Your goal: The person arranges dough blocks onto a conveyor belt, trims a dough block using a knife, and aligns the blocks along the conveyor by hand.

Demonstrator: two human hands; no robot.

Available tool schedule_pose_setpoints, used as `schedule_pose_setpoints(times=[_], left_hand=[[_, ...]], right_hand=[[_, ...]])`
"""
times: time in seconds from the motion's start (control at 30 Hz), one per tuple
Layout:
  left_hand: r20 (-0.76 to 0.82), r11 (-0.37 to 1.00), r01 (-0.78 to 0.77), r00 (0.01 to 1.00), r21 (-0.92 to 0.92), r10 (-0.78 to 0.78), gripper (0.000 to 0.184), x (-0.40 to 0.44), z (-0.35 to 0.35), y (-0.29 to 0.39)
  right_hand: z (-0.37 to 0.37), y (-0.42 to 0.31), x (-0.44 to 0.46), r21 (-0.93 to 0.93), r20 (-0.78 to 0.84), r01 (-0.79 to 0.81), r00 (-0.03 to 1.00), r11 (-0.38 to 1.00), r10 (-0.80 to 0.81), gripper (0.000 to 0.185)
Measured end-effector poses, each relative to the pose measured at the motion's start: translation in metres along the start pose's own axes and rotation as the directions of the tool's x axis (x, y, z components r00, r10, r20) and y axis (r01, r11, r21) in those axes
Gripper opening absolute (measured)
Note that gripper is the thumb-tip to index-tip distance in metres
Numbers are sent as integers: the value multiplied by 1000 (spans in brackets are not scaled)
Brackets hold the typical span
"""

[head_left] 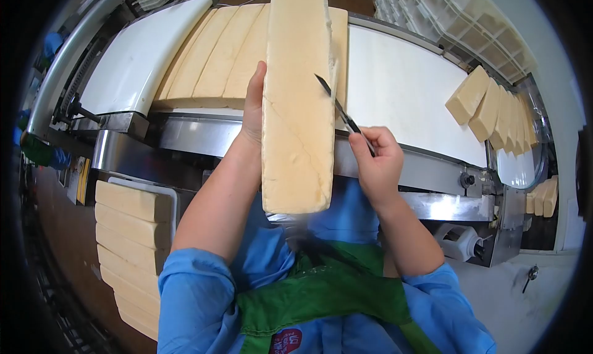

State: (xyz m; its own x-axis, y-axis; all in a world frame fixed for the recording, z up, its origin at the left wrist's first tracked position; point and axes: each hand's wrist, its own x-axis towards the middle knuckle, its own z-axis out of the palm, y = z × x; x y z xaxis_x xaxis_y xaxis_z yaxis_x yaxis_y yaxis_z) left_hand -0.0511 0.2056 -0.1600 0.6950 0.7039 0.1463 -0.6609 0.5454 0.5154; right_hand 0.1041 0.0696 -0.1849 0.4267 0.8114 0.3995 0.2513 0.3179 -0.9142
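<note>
A long pale-yellow block of cheese (298,119) is raised in front of me, above the conveyor's near edge. My left hand (254,110) grips it along its left side; the thumb shows and the other fingers are hidden behind the block. In my right hand (378,159) is a knife (346,119) with a slim dark blade. Its tip lies by the block's right edge, where a thin ragged strip (334,82) stands off the side. Fine crack lines cross the block's lower face.
More cheese blocks (213,58) lie side by side on the white conveyor belt (407,88). Others stand at the belt's right end (491,110). A stack of blocks (130,230) is at lower left. Plastic crates (457,20) rise at the back right; a white jug (458,241) sits below.
</note>
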Motion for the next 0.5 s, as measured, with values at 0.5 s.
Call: schedule_pose_setpoints(times=[0.5], left_hand=[[-32, 994, -111, 993, 20, 111, 84, 8, -7, 20]], right_hand=[[-25, 4, -59, -118, 69, 6, 998, 993, 2, 17]])
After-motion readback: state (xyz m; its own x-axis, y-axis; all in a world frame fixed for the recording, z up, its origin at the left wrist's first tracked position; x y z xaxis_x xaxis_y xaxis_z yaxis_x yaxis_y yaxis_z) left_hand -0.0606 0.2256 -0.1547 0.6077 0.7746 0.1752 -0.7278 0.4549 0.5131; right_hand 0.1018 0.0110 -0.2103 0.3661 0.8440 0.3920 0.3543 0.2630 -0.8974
